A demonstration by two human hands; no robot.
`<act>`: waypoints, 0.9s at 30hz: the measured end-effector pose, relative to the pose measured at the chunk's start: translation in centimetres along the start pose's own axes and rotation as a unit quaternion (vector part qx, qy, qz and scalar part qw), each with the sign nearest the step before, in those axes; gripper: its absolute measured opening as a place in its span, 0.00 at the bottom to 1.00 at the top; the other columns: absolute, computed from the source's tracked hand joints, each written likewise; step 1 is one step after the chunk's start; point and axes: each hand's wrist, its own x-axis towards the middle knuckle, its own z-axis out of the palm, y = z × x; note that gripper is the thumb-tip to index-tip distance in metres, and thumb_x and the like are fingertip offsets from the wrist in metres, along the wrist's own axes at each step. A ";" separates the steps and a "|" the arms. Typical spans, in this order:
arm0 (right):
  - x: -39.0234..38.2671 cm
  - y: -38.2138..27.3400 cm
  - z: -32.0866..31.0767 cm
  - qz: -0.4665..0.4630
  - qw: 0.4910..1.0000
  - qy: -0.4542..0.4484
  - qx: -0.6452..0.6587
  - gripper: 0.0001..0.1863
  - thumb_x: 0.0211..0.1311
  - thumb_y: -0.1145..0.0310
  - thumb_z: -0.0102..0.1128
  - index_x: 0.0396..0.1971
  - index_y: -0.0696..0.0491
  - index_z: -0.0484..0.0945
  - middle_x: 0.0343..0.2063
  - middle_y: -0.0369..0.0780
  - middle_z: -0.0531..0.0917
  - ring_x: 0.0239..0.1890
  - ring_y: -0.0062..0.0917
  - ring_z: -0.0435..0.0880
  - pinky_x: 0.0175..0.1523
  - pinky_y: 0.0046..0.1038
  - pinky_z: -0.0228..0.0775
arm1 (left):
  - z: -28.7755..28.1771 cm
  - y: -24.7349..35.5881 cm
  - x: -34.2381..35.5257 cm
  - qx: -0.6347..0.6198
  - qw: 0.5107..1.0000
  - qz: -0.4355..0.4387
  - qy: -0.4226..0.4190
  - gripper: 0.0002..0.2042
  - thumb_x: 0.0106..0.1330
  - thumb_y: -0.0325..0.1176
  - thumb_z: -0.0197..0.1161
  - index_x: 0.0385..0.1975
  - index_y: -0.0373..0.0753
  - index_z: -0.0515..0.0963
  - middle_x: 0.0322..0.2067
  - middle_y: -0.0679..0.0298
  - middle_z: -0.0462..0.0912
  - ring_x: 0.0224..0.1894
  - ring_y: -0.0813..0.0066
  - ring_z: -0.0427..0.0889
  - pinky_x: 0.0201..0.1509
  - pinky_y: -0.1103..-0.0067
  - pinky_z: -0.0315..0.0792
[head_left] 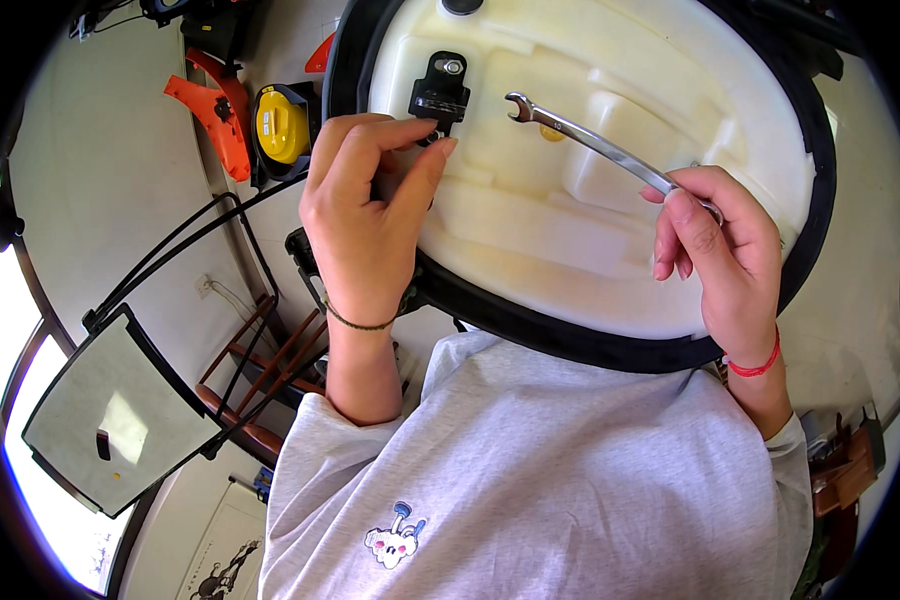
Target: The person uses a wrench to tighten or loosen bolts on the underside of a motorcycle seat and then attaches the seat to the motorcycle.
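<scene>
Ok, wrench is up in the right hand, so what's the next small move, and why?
Probably bring the wrench head left to the black bracket: its open end hangs short of it, while the left hand pinches at the bracket's lower edge and the right hand grips the handle.

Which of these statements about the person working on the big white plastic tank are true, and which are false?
1. The right hand holds a silver wrench. True.
2. The left hand rests flat on the grey shirt. False: its fingertips are at the black bracket on the white tank.
3. The wrench's open jaw is fitted on the bracket's bolt. False: it hangs apart, to the right of the bracket.
4. A red band sits on the right wrist. True.
5. The tank has a black rim. True.
</scene>
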 end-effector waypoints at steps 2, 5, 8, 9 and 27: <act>0.0 0.0 0.0 0.000 1.000 0.000 0.003 0.10 0.73 0.70 0.54 0.41 0.63 0.76 0.22 0.35 0.77 0.23 0.14 0.73 0.29 0.17 0.66 | 0.0 0.0 0.0 0.017 1.000 0.014 0.003 0.09 0.53 0.22 0.73 0.33 0.34 0.82 0.32 0.64 0.78 0.25 0.79 0.75 0.29 0.83 0.69; -0.1 -0.1 0.1 0.000 1.000 0.002 0.001 0.10 0.73 0.70 0.54 0.41 0.63 0.76 0.22 0.35 0.77 0.23 0.14 0.73 0.29 0.17 0.66 | 0.0 0.3 0.0 0.009 1.000 0.003 -0.004 0.09 0.53 0.21 0.72 0.34 0.33 0.82 0.33 0.64 0.77 0.26 0.79 0.76 0.29 0.83 0.69; 0.0 -0.1 0.1 0.002 1.000 0.004 -0.004 0.10 0.73 0.70 0.54 0.41 0.63 0.76 0.22 0.35 0.77 0.23 0.14 0.73 0.29 0.17 0.66 | -0.1 0.4 0.0 0.000 1.000 -0.002 -0.009 0.09 0.54 0.21 0.72 0.34 0.34 0.82 0.33 0.64 0.77 0.26 0.80 0.76 0.29 0.83 0.69; 0.0 -0.1 0.0 0.001 1.000 0.004 -0.003 0.10 0.73 0.70 0.54 0.41 0.63 0.76 0.22 0.35 0.77 0.23 0.14 0.73 0.29 0.17 0.66 | -0.1 0.4 0.0 -0.004 1.000 -0.002 -0.012 0.09 0.54 0.21 0.72 0.35 0.34 0.82 0.33 0.64 0.77 0.26 0.80 0.76 0.29 0.84 0.69; 0.0 0.0 0.0 -0.003 1.000 0.006 0.002 0.10 0.73 0.70 0.53 0.41 0.64 0.76 0.22 0.35 0.77 0.22 0.14 0.73 0.28 0.17 0.66 | -0.2 0.4 0.0 -0.008 0.999 -0.012 -0.034 0.09 0.56 0.19 0.70 0.37 0.33 0.83 0.36 0.67 0.77 0.28 0.86 0.72 0.34 0.86 0.66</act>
